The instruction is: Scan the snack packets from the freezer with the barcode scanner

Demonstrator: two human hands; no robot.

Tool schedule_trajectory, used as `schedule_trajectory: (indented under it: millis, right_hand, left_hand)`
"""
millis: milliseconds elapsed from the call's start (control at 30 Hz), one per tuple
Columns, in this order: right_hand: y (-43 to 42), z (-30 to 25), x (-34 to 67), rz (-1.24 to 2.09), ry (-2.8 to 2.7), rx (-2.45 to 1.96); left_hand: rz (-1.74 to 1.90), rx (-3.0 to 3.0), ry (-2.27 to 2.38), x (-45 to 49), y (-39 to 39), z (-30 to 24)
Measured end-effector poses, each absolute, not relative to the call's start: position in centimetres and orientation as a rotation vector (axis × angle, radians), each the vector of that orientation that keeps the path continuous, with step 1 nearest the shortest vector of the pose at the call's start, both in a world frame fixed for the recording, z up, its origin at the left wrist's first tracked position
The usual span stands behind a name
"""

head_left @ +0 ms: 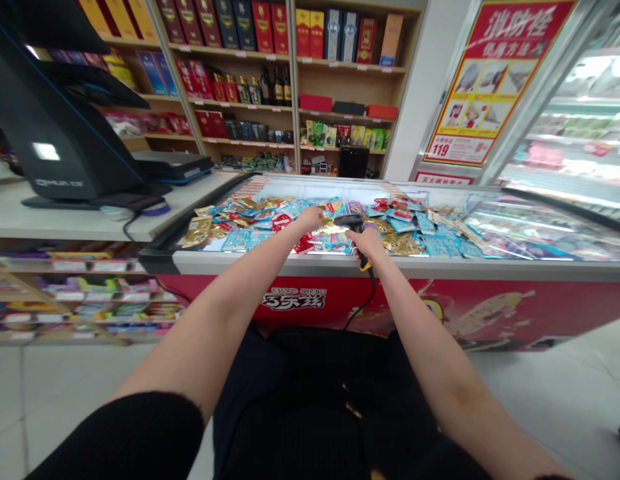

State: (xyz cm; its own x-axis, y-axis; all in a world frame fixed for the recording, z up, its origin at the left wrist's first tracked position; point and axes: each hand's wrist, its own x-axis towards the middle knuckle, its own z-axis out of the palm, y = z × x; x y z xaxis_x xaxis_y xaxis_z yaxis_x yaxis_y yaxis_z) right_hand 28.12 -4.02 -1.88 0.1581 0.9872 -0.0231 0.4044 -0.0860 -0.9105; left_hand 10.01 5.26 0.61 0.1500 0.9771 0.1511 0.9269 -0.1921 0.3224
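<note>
Both my arms reach out over a chest freezer (270,265) whose glass lid is covered with several small snack packets (255,220) in blue, gold and red. My right hand (369,245) is wrapped round the handle of a black barcode scanner (351,222), its cord hanging down the freezer's red front. My left hand (310,217) rests among the packets just left of the scanner's head, fingers curled down onto them; what it grips, if anything, is too small to make out.
A black till screen (50,120) and a flat device (173,165) stand on the counter (65,217) at left, with snack racks beneath. Shelves of boxes and bottles (270,80) line the back wall. A fridge door (565,133) and red poster (490,80) are at right.
</note>
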Motion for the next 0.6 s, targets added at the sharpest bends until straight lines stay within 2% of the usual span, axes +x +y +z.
schedule_trajectory:
  millis: [233,600]
  right_hand:
    - [-4.0,-1.1,28.8,0.887,-1.326,-1.581]
    - [-4.5,0.5,28.9,0.879,-1.310,-1.551]
  left_hand:
    - [0.769,1.952,1.846,9.1,5.5,0.6]
    - [0.890,1.842,1.859,8.4,6.4,0.1]
